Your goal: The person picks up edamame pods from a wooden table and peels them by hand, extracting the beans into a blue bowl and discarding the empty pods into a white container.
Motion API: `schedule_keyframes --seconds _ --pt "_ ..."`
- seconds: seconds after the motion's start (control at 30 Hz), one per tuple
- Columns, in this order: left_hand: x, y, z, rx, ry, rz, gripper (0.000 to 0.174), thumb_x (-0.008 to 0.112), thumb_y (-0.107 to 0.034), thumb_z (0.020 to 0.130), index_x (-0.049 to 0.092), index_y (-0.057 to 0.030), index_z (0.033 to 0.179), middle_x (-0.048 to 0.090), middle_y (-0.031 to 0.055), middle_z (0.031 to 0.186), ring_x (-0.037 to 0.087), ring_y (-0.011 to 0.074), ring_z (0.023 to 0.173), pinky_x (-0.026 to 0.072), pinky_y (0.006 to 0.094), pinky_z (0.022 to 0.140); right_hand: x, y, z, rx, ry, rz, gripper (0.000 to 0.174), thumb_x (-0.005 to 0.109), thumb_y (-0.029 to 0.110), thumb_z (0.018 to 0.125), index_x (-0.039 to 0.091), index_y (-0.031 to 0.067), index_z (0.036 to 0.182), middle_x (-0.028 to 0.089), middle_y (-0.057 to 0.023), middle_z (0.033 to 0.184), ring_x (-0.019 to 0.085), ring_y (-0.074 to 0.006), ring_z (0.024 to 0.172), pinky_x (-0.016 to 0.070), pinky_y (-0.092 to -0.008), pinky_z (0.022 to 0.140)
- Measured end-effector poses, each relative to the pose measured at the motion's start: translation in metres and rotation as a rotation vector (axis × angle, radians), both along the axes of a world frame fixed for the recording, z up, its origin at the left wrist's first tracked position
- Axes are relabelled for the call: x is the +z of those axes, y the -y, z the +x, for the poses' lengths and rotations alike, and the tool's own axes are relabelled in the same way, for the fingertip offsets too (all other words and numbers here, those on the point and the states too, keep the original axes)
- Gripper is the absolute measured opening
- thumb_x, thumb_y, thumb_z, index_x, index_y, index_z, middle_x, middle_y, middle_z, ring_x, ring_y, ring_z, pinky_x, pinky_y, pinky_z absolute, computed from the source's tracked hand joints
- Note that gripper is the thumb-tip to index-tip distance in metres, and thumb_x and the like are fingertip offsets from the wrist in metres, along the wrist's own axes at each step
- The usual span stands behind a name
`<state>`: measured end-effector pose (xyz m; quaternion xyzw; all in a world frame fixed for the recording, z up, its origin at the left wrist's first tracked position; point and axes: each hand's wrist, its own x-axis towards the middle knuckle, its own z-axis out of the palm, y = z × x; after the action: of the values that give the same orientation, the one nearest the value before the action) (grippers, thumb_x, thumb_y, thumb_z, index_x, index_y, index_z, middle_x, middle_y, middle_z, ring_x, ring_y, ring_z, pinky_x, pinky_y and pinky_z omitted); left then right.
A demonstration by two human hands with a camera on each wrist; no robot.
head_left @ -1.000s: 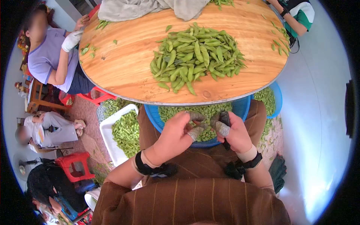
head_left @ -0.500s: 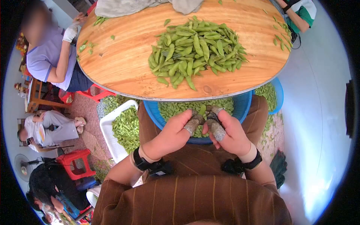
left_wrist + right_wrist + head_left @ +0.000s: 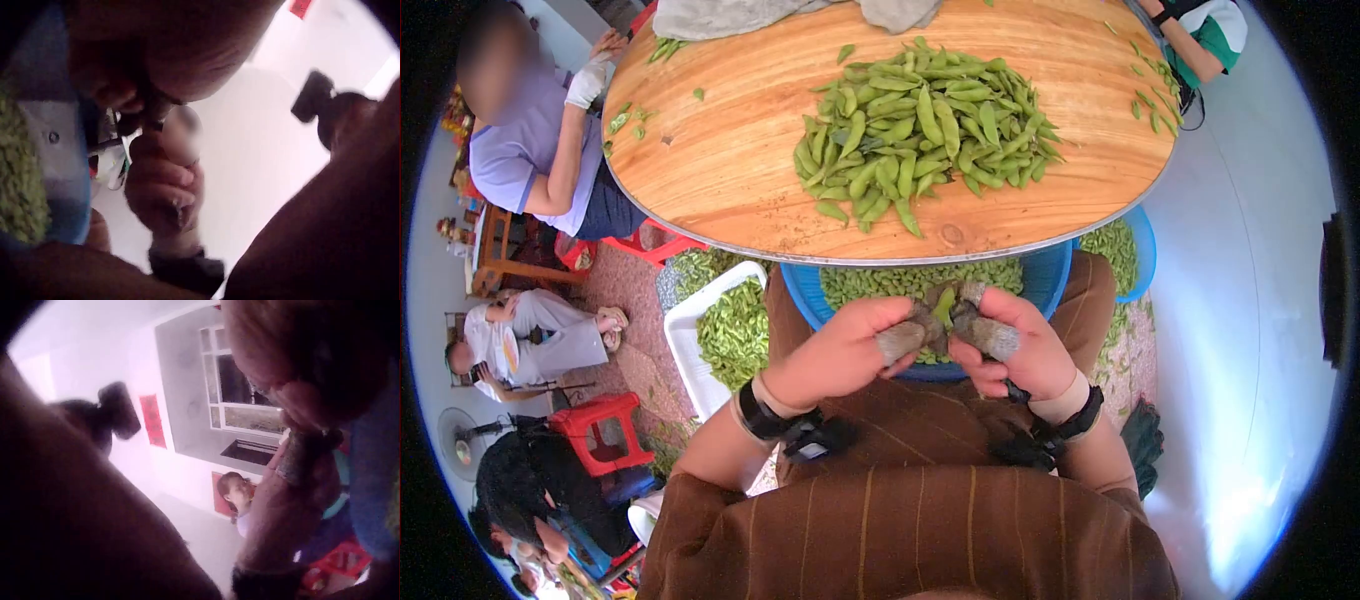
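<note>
A green soybean pod is between the fingertips of both hands, over a blue basin of shelled green beans. My left hand pinches it from the left, thumb and fingers wrapped in worn grey covers. From the other side my right hand pinches it too, with similar grey covers. A small dark piece shows below the right hand's curled fingers; its kind cannot be told. In the left wrist view the right hand is dim, its fingers curled.
A pile of pods lies on the round wooden table ahead. A white tray of pods stands left of the basin, and another blue tub right of it. Other people sit at the left; an arm shows at the far right.
A second ago the hands were apart over the basin. They came together with a pod between their fingertips, and the pod now sits lower between the closer-set fingers.
</note>
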<state>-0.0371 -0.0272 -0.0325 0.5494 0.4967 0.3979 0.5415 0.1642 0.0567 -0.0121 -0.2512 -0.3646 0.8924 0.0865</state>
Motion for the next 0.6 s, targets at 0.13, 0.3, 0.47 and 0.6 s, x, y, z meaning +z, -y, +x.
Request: schedule_keyframes --seconds 0.13,0.3,0.47,0.6 --pt "0.000 0.005 -0.002 -0.044 0.468 -0.374 0.007 0.053 -0.009 0.089 0.054 -0.0027 0.086 0.055 0.0065 0.069 0.053 0.0214 0.056 0.0430 0.0332 0.053 0.002 0.001 -0.001 0.033 -0.079 -0.315 0.024 0.045 0.017 0.094 0.049 0.0061 0.116 0.047 0.0001 0.070 0.037 -0.0033 0.044 0.0329 -0.0185 0.037" --pt "-0.019 0.009 -0.005 0.079 -0.210 0.034 0.009 0.058 -0.009 0.085 0.053 -0.0036 0.079 0.055 0.0071 0.067 0.054 0.0232 0.056 0.0437 0.0341 0.052 -0.023 0.006 -0.010 0.070 0.082 0.135 0.031 0.043 0.012 0.094 0.046 0.0078 0.124 0.052 -0.0005 0.076 0.043 -0.0055 0.053 0.0412 -0.0202 0.043" --pt "-0.021 0.015 -0.002 0.120 -0.890 0.448 0.013 0.063 -0.008 0.074 0.051 -0.0031 0.076 0.054 0.0154 0.071 0.055 0.0335 0.063 0.0449 0.0397 0.054 -0.032 0.011 -0.021 0.039 0.207 0.216 0.023 0.043 0.010 0.093 0.048 0.0071 0.115 0.053 -0.0010 0.076 0.046 -0.0066 0.056 0.0433 -0.0213 0.044" --pt "-0.033 0.007 -0.002 0.172 -0.837 0.518 0.011 0.059 -0.011 0.080 0.052 -0.0024 0.080 0.055 0.0144 0.072 0.055 0.0304 0.061 0.0444 0.0389 0.054 -0.031 0.009 -0.022 -0.010 0.187 0.239 0.016 0.043 0.009 0.093 0.049 0.0070 0.108 0.053 -0.0016 0.076 0.046 -0.0064 0.054 0.0416 -0.0213 0.043"
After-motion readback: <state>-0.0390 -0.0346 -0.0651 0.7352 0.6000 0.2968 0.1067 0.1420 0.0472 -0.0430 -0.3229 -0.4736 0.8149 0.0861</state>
